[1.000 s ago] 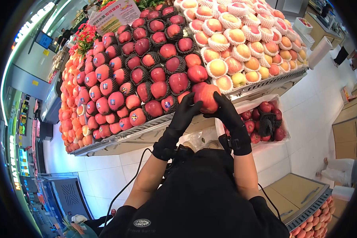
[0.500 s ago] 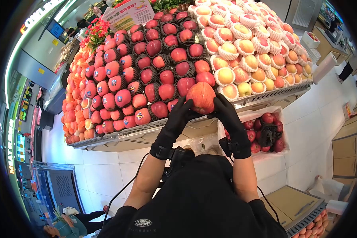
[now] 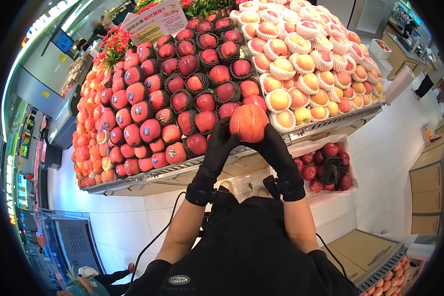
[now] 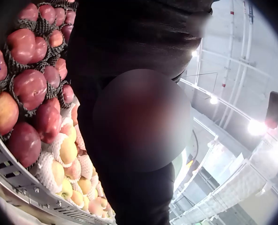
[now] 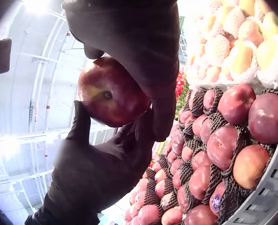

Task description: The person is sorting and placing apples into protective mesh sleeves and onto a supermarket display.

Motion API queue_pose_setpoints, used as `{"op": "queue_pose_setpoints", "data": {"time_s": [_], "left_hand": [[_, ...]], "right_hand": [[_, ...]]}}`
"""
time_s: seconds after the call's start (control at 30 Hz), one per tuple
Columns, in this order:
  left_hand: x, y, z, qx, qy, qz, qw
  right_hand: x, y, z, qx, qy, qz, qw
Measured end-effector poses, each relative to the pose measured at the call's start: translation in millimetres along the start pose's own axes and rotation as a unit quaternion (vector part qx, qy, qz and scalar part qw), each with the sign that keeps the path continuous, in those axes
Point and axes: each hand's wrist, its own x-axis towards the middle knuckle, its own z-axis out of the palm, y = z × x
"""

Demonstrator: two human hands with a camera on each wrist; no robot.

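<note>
Both black-gloved hands hold one large red-orange apple (image 3: 249,123) in front of the display's edge in the head view. My left hand (image 3: 218,150) grips its left side, and my right hand (image 3: 275,153) grips its right side. From the right wrist, the apple (image 5: 112,92) shows its hollow end, with my left hand (image 5: 99,171) below it and my right hand (image 5: 129,42) above. In the left wrist view a blurred round patch hides the apple; a dark glove (image 4: 139,197) shows beneath it.
Dark red apples (image 3: 204,121) in black foam nets fill the middle of the sloped display, netted yellow-red fruit (image 3: 308,81) the right. A metal rail (image 3: 148,176) edges it. Below right stands a lined box (image 3: 352,185) of red apples. A cabinet (image 3: 360,249) stands behind on the right.
The apple has turned in the hands, its side now facing the head camera, and sits slightly left of where it was. Both hands still grip it. The head view has shifted a little.
</note>
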Motion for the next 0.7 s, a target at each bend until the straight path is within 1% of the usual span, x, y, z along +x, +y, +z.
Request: {"op": "queue_pose_setpoints", "data": {"time_s": [0.07, 0.1, 0.17, 0.2, 0.27, 0.3, 0.37, 0.5, 0.6, 0.63, 0.67, 0.7], "left_hand": [[9, -1, -9, 0.026, -0.012, -0.013, 0.999], [16, -1, -13, 0.039, -0.019, -0.017, 0.999], [22, -2, -17, 0.032, -0.027, -0.015, 0.999], [24, -3, -20, 0.03, -0.03, -0.014, 0.999], [26, -1, -22, -0.019, -0.04, -0.031, 0.999], [27, 1, -24, -0.044, -0.045, -0.039, 0.997], [31, -2, -29, -0.015, -0.042, -0.017, 0.999], [41, 0, -50, 0.057, -0.046, 0.007, 0.997], [45, 12, -67, -0.01, -0.038, -0.056, 0.998], [47, 8, -76, 0.03, -0.062, 0.005, 0.998], [49, -1, -85, 0.069, -0.085, 0.066, 0.992], [51, 2, -89, 0.057, -0.093, 0.067, 0.992]], "right_hand": [[3, -2, 1, -0.046, 0.03, -0.021, 0.998], [5, -3, 5, -0.047, 0.049, -0.034, 0.997], [8, -2, 13, -0.049, 0.084, -0.056, 0.994], [11, -2, 12, -0.083, 0.097, -0.053, 0.99], [17, 2, 8, -0.148, 0.124, -0.043, 0.98], [21, 7, 7, -0.211, 0.142, -0.057, 0.965], [31, 13, 8, -0.335, 0.176, -0.089, 0.921], [37, 11, 29, -0.305, 0.16, -0.09, 0.935], [43, -1, 47, -0.263, 0.17, -0.039, 0.949], [48, 1, 50, -0.275, 0.17, -0.052, 0.945], [53, 2, 54, -0.264, 0.152, -0.052, 0.951], [58, 3, 58, -0.254, 0.134, -0.051, 0.956]]}}
